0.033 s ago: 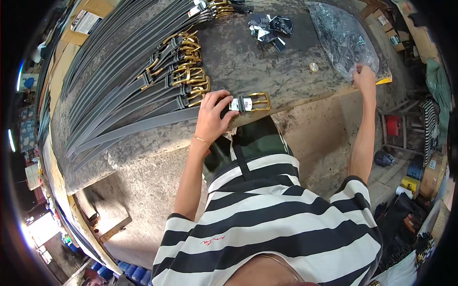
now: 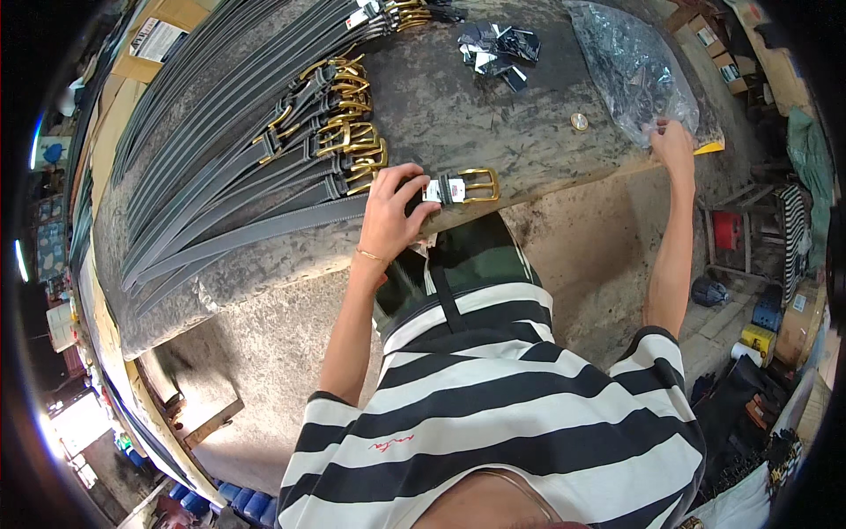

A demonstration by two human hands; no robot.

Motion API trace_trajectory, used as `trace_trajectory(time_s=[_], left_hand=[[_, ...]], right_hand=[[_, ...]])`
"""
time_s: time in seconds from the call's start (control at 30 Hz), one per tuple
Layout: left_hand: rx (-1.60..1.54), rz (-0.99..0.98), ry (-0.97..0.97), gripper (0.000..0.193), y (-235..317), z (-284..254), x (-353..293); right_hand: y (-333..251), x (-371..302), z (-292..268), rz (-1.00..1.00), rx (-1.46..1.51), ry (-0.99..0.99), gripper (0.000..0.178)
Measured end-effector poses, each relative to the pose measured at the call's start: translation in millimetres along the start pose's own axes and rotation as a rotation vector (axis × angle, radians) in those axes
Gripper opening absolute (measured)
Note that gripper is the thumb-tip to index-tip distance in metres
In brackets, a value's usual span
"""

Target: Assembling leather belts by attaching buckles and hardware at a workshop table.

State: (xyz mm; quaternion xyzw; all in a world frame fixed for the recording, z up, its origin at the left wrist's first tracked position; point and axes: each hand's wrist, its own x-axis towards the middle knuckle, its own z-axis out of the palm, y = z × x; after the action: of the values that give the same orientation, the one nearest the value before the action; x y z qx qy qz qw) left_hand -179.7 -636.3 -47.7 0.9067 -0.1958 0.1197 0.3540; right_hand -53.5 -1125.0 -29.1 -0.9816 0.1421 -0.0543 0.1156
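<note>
My left hand (image 2: 394, 207) grips a dark grey belt (image 2: 322, 214) just behind its buckle, near the table's front edge. A white tag (image 2: 432, 191) sits on the belt beside my fingertips, next to the belt's loop. The gold buckle (image 2: 480, 185) points right, past my fingers. Off to the right, my right hand (image 2: 672, 145) has its fingers drawn together at the near end of a clear plastic bag (image 2: 630, 66). The fingertips press on the bag's film; whether they also hold something small cannot be made out.
Many grey belts (image 2: 211, 132) with gold buckles (image 2: 352, 141) cover the table's left side. Black and white tags (image 2: 498, 55) lie in a heap at the back. A small round object (image 2: 579, 122) lies near the bag. A dark stand (image 2: 749, 234) is on the right.
My right hand has shifted very slightly at the bag, and the bag's edge with it. My left hand and the belt stay in place.
</note>
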Motion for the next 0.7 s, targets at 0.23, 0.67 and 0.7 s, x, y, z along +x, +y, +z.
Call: trace_trajectory(time_s=[0.23,0.67,0.7], left_hand=[[-0.053,-0.011,0.033,0.038,-3.5,4.2,-0.7],[-0.089,-0.067,0.075,0.051,11.7,-0.7,2.1],[-0.093,-0.060,0.075,0.051,15.4,-2.6,-0.2]], right_hand=[[21.3,28.5,19.3,-0.007,-0.039,-0.010,0.036],[35.1,-46.2,-55.5,0.436,0.781,0.004,0.028],[43.6,-64.2,-57.3,0.394,0.801,-0.027,0.027]])
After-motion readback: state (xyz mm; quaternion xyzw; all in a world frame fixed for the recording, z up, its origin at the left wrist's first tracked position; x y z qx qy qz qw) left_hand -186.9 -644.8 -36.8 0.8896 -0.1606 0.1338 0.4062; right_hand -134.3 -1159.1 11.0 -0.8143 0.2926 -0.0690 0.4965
